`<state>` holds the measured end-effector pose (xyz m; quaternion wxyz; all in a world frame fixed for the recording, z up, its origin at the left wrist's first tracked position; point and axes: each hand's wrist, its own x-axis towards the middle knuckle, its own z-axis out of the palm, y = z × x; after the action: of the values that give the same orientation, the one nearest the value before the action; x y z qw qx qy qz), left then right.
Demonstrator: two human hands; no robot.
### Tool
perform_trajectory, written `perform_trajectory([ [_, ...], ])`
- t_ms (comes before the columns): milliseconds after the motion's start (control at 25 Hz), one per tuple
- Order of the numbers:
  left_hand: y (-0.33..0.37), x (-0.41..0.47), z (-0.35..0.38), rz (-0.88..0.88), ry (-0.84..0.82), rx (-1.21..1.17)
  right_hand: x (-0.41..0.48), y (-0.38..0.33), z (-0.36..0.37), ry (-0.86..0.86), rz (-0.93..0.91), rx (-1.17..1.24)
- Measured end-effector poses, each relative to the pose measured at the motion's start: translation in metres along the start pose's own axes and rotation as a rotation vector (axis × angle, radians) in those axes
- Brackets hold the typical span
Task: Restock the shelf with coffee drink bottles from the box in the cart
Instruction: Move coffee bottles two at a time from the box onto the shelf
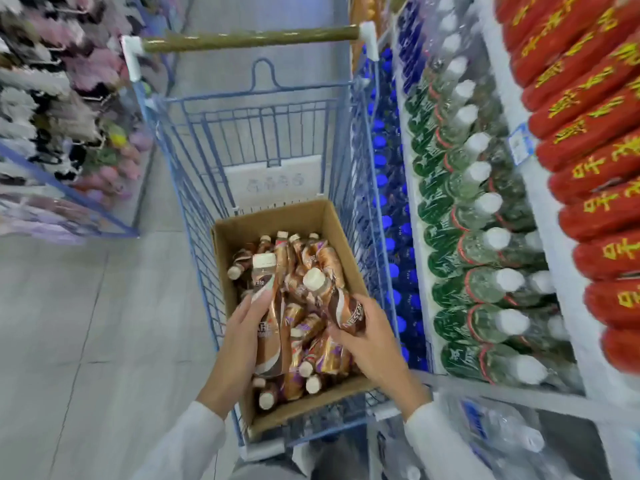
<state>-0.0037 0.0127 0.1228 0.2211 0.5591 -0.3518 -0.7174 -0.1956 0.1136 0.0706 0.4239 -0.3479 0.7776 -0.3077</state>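
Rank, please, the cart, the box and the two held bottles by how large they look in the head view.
1. cart
2. box
3. left bottle and right bottle: probably alike; the right is partly hidden.

Box (239, 233) open above; cart wires (353, 188) wall it from shelf (412, 188).

Goods (52, 98) at ten o'clock are just blur. The sign (273, 183) in the cart (242, 128) at twelve is unreadable. Red packs (588, 133) at two run off the edge. The left hand (240, 332) hides part of the label on its bottle (273, 344).
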Motion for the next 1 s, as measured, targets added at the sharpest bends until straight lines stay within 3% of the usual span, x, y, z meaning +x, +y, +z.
perform_trajectory([
  [320, 0.001, -0.052, 0.114, 0.101, -0.326, 0.162, -0.135, 0.008, -0.077, 0.417, 0.125, 0.52],
  [480, -0.017, -0.121, 0.178, 0.025, -0.487, 0.219, -0.222, 0.019, -0.109, 0.617, 0.126, 0.686],
  [1000, -0.066, -0.385, 0.352, 0.085, -1.229, 0.312, -0.521, 0.04, -0.199, 1.267, 0.089, 0.819],
])
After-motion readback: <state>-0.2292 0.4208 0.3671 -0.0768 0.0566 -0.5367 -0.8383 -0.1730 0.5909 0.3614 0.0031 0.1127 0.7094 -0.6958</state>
